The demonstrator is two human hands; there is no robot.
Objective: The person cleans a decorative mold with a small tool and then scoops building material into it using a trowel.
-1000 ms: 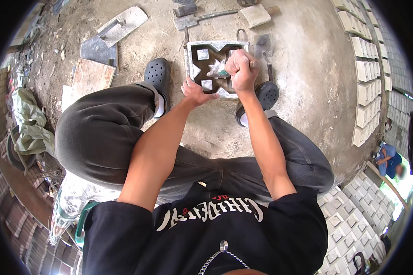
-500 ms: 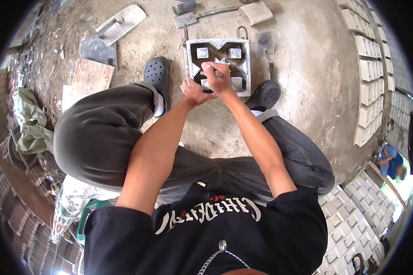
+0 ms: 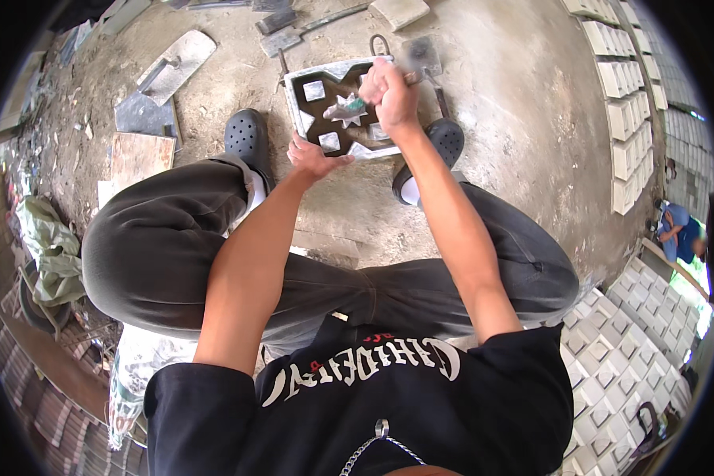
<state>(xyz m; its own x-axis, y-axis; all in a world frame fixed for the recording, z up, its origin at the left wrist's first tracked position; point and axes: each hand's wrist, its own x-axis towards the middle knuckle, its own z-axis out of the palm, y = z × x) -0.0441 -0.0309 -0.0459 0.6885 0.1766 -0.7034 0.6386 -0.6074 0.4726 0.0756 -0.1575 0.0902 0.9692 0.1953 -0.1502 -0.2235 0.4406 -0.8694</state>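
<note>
A square metal mould [image 3: 299,103] lies on the ground between my feet. Inside it are raised square blocks, a star-shaped centre and pointed pieces along the walls. My left hand [image 3: 316,157] grips its near left corner, fingers at the left wall and thumb along the near rim. Over the mould's right part, my right hand [image 3: 390,94] is closed around a brush [image 3: 355,106]. The brush's greyish, blurred head with a teal part reaches over the star. My right hand hides some of the right-hand blocks.
A trowel [image 3: 422,59] lies right of the mould, a float [image 3: 174,67] and boards [image 3: 141,157] at the left. A hammer-like tool [image 3: 282,41] lies beyond. Pale blocks [image 3: 623,87] stand in rows at right; another person [image 3: 678,230] sits beyond them.
My right hand has moved right and away from me, and the brush head now shows over the star. The mould sits turned slightly anticlockwise, with my left hand at its corner. The view has shifted.
</note>
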